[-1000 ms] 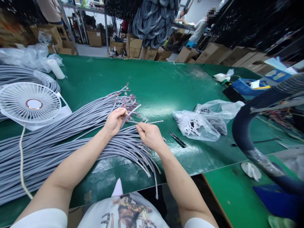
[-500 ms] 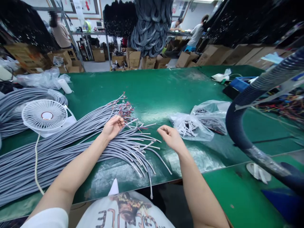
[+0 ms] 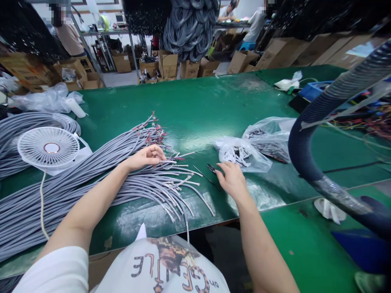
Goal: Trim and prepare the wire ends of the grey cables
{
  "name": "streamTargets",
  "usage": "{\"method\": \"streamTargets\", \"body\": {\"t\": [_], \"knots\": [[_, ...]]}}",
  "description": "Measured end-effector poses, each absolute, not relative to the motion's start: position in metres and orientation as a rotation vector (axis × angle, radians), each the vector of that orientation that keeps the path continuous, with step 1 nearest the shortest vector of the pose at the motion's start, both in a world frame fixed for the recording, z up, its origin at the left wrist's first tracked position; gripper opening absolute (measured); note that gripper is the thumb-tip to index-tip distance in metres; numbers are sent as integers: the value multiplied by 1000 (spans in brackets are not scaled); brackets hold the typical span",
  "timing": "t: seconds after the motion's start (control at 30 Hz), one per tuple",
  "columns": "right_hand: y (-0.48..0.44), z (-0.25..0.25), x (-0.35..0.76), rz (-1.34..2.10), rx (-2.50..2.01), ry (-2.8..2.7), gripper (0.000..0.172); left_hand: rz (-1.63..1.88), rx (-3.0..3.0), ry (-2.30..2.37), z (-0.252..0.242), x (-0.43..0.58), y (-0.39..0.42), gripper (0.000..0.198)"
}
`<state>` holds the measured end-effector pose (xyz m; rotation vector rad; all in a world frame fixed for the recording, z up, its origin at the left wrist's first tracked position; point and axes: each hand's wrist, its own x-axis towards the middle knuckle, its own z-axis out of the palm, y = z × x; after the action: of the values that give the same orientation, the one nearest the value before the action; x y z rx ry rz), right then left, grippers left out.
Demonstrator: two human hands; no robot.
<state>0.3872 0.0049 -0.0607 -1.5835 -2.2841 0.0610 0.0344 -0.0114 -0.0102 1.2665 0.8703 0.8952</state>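
Observation:
My left hand (image 3: 148,156) is closed around a grey cable (image 3: 167,162), near its pale stripped end. It lies over a thick bundle of grey cables (image 3: 100,162) whose ends fan out to the right, some with red wires (image 3: 157,134) exposed. To the right of those ends, my right hand (image 3: 231,178) has its fingers closed on pliers (image 3: 210,167). Only the dark jaws show, pointing left; the handles are hidden by the hand. A thin dark, pointed tool (image 3: 205,176) lies just beside them, partly under the hand.
Clear plastic bags of small black and white pieces (image 3: 238,154) lie beyond my right hand. A white fan (image 3: 49,147) stands at left by coiled cable (image 3: 39,122). A thick ribbed hose (image 3: 301,154) curves over the right side. Co-workers and cardboard boxes (image 3: 168,65) are behind the green table (image 3: 146,95).
My right hand has moved slightly right and down and now has pliers in it; before, no tool showed there. My left hand still holds a cable end. The view has tilted down.

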Motion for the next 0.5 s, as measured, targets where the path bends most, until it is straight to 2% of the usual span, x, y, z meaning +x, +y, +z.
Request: {"method": "streamTargets", "body": {"t": [0.1,0.23,0.3,0.5], "knots": [[4,-63,401,55,-1748,-2392,29,899,1427,929,-9,37,-8,41],[5,-68,401,215,-1812,-2378,28,899,1620,1086,-1,44,-6,20],[7,-71,400,321,-1807,-2337,26,925,1673,1142,4,45,-6,16],[-1,-59,401,626,-1557,-1835,13,889,1575,1158,19,46,-14,19]]}}
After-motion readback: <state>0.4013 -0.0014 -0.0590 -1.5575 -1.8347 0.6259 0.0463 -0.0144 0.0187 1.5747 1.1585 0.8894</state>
